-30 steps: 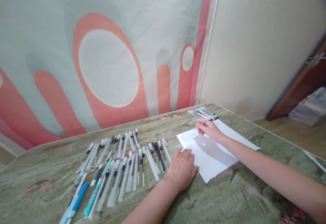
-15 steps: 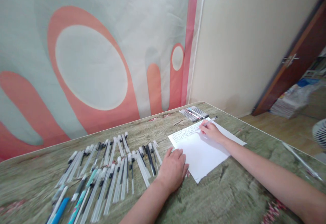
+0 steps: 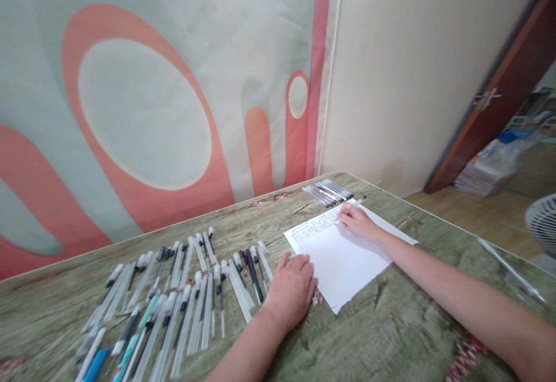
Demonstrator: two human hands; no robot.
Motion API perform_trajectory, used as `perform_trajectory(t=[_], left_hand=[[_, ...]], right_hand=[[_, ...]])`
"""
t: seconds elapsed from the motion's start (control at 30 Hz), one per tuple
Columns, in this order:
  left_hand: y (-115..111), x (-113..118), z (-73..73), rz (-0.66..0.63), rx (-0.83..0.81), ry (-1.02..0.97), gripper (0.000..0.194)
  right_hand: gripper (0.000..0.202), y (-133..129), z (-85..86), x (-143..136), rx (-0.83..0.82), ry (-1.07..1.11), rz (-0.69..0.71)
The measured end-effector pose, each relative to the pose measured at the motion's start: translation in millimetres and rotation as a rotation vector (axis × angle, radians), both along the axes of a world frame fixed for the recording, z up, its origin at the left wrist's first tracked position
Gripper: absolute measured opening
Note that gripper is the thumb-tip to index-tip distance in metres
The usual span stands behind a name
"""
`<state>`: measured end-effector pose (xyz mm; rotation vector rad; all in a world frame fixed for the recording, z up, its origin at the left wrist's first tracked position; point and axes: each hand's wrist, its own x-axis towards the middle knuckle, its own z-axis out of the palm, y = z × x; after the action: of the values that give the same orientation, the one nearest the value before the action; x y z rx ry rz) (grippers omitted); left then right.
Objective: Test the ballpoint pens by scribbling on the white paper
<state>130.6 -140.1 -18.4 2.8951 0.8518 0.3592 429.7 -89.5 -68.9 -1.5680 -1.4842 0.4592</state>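
Observation:
A white sheet of paper (image 3: 347, 272) lies on the table, with rows of small dark handwriting across its upper left part. My right hand (image 3: 357, 220) is closed around a slim pen (image 3: 359, 201) over the written lines; the pen's dark end points up and to the right. My left hand (image 3: 292, 283) rests palm down at the sheet's left edge, its fingers loosely spread and nothing in it. Left of that hand lie several clear-barrelled pens (image 3: 202, 312) with black or white ends.
A row of pens (image 3: 328, 192) lies beyond the paper. One long clear item (image 3: 510, 269) rests near the right edge of the wood-patterned table (image 3: 391, 335). A white fan (image 3: 542, 223) and a brown door (image 3: 490, 98) are at the right.
The whole view has shifted slightly, so the table things appear a little further left. My right hand still holds the pen at the writing, and my left hand has stayed beside the paper.

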Motion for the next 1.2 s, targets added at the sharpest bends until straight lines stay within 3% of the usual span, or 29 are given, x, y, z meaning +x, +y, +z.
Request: perform_trajectory(t=[0.43, 0.8, 1.2], left_hand=[[0.4, 0.9, -0.5, -0.009, 0.010, -0.010, 0.023], [0.2, 1.6, 2.0, -0.012, -0.005, 0.005, 0.024], [0.4, 1.0, 0.7, -0.014, 0.002, 0.003, 0.024]], right_hand=[[0.014, -1.8, 5.2, -3.5, 0.002, -0.071, -0.036], [0.014, -0.9, 5.9, -5.5, -0.014, 0.038, -0.062], [0.015, -2.6, 8.0, -5.9, 0.002, -0.059, -0.064]])
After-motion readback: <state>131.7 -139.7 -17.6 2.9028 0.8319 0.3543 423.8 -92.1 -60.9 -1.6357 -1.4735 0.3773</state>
